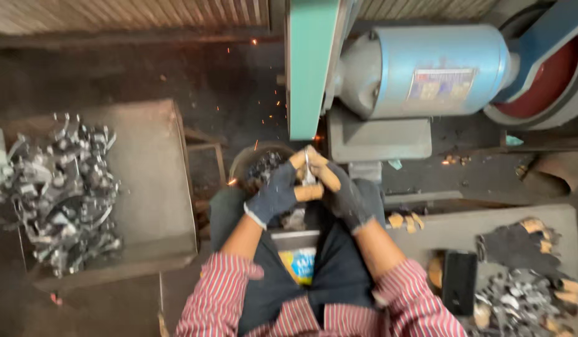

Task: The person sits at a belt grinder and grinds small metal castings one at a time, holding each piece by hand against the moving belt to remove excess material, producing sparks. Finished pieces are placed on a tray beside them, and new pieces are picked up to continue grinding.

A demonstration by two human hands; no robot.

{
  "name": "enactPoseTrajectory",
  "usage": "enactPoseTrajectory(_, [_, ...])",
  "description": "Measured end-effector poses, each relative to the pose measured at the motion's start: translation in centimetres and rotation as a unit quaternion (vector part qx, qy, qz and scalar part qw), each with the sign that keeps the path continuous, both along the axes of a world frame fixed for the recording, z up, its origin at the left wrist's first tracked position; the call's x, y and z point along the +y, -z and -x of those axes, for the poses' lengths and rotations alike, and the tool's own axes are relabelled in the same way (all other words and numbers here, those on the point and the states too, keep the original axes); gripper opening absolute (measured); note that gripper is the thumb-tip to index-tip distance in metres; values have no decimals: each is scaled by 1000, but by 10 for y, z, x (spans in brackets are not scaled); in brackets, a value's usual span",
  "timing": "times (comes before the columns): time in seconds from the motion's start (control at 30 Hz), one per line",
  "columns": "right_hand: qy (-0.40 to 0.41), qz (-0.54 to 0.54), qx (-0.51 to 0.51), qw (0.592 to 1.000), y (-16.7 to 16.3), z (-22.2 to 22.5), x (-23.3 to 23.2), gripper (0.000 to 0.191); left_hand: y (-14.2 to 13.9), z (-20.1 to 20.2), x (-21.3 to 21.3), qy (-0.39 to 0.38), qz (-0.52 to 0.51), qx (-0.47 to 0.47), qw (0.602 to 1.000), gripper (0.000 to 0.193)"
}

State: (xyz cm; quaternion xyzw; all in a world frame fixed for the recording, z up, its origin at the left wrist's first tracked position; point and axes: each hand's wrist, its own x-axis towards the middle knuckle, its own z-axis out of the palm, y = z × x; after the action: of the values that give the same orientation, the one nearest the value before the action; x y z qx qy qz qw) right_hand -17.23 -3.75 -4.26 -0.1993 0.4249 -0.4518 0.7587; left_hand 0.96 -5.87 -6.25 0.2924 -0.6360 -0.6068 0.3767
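Observation:
Both my hands wear dark gloves with tan fingertips. My left hand (278,191) and my right hand (340,190) are pressed together around a small thin metal piece (307,170), held just below the green sanding belt (310,65) of a grinder. Orange sparks (259,112) fly off to the left of the belt. A round dark bucket (259,163) with small metal parts sits under my left hand.
The grinder's blue motor (426,68) and a red wheel (548,78) are at the top right. A grey table (151,181) at left bears a heap of metal parts (61,193). At right lie spare gloves (517,246), a black phone (459,282) and more parts (520,309).

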Motion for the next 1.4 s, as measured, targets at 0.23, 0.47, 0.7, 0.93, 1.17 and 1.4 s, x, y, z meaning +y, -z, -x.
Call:
enactPoseTrajectory(0.23, [27,76,286,955,31,-14,-21,31,0,-6,-12,-143,75,-255,953,42])
enactPoseTrajectory(0.47, [24,28,303,952,21,-40,-45,29,14,10,-29,-304,-71,-151,938,36])
enactPoseTrajectory(0.7, [132,32,178,975,12,-8,-20,32,9,19,-24,-192,21,-98,976,35])
enactPoseTrajectory(0.93, [163,-13,45,986,43,-9,-41,31,25,37,-28,-132,-433,242,858,25])
enactPoseTrajectory(1.17, [155,56,84,983,53,-11,-36,28,-21,-18,-27,-92,-138,-146,975,47])
enactPoseTrajectory(1.4, [63,75,170,980,22,-8,13,30,7,-288,32,-351,253,-647,628,13])
